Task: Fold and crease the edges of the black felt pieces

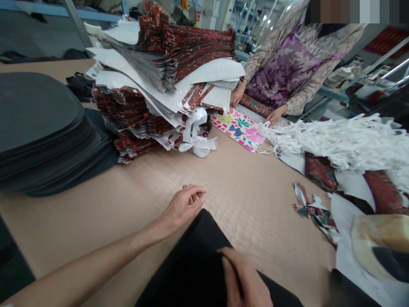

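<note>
Our tan table (255, 196), pretty loaded
We've got a stack of dark rounded panels (41, 123) on the left, a big messy pile of red-patterned fabric and white sheets (162, 96) beside it, a bright floral piece (238, 128) past that, patterned scraps (316, 212) on the right, and black fabric (194, 264) up front.

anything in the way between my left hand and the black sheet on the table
Nothing visible: the left hand is right beside the far corner of the black sheet. The patterned stack stands beyond them, and the dark stack off to the left.
</note>
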A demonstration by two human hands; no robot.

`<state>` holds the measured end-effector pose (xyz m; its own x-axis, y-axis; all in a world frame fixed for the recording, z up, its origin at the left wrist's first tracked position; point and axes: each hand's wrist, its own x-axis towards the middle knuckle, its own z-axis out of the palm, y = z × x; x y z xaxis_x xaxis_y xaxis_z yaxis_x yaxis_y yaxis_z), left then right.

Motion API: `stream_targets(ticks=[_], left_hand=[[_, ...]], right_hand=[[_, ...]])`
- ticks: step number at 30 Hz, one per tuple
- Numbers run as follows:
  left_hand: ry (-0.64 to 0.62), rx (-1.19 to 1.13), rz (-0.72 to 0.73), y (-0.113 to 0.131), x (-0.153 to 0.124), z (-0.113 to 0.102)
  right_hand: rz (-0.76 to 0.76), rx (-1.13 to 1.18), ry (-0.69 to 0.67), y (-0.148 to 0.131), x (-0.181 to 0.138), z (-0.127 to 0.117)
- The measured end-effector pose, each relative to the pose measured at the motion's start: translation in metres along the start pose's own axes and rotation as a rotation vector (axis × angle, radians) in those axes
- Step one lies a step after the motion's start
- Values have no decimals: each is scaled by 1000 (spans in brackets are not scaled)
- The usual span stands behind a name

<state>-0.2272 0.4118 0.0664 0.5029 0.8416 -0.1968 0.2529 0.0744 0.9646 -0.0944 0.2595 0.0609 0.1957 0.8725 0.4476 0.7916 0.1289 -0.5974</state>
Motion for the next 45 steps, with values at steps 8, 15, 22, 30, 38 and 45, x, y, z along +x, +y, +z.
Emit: stream_targets(ticks=[8,15,22,30,38,45], left_hand=[[-104,529,700,-28,-35,-4],[-223,918,626,-45,-20,-2],[-269,929,583,-46,-16,-4],[-273,905,561,-46,-13,-5],[-281,862,576,-49,-12,-6],[-243,725,650,-35,-17,-4]], right_hand=[[501,-15,-378,40,30,25],[489,12,-225,44,16,42],[264,67,-143,53,13,50],[-158,-186,-79,51,16,49],[-329,-392,-140,50,14,46],[-280,-399,-142,49,13,52]])
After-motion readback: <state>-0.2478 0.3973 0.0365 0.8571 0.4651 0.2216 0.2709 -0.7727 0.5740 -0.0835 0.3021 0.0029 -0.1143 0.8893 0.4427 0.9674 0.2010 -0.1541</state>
